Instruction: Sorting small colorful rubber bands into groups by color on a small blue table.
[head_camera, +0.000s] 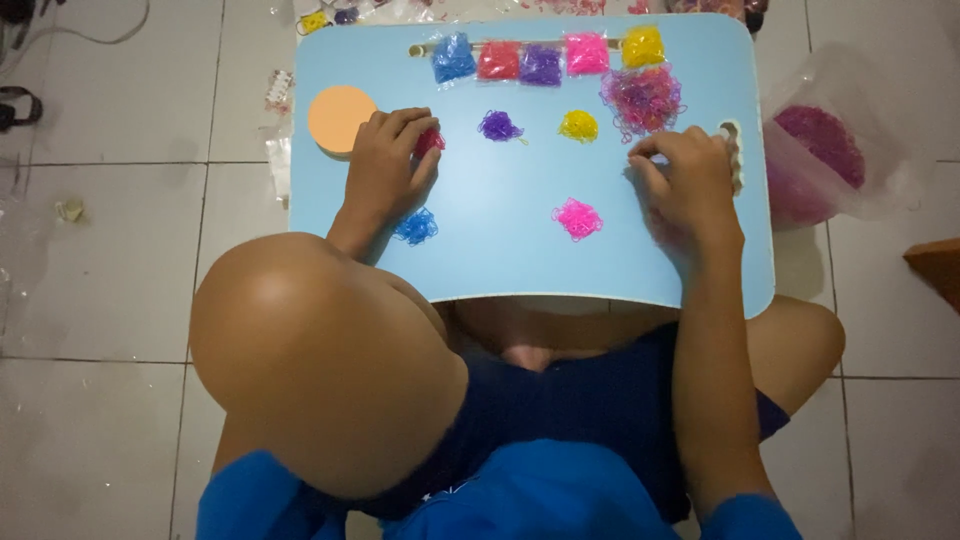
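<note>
**Sorting bands by colour**

My left hand (385, 160) curled closed over the red bands (430, 141), keeping them gathered on the blue tray (500, 230). My right hand (685, 180) pinched loosely beside the mixed pile (643, 98); what it held, I cannot tell. Separate piles kept colours apart.

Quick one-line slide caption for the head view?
Left hand on a red band pile, right hand beside mixed bands, over a blue lap table.

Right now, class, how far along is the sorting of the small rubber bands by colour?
Done: purple, yellow, pink and blue piles lie apart on the blue table. In hand: the left hand covers a red pile; the right hand rests beside the mixed heap. Left: that heap.
</note>
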